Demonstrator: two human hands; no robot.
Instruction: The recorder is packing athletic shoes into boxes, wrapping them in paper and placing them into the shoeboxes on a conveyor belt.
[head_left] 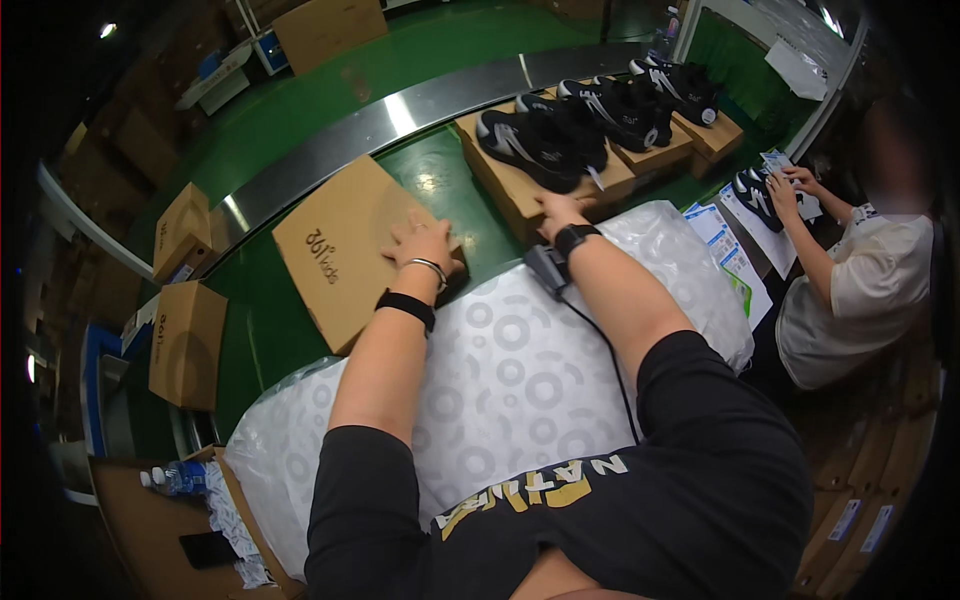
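A closed brown shoebox (345,245) with dark print on its lid lies on the green conveyor, in front of me and to the left. My left hand (420,245) rests on the right part of this lid, fingers spread. To the right, my right hand (562,213) touches the near side of another brown shoebox (500,178), with its fingers apart and partly hidden. On that second box stands a pair of black sneakers (530,145) with white trim, a small tag hanging from one. A dark device with a cable (548,272) sits at my right wrist.
More black sneakers (620,110) stand on boxes farther right. White patterned wrapping (510,350) covers the near edge. Two shoeboxes (187,345) sit at left, above an open carton (150,530) with bottles and a phone. At right a co-worker (850,290) handles a shoe over papers.
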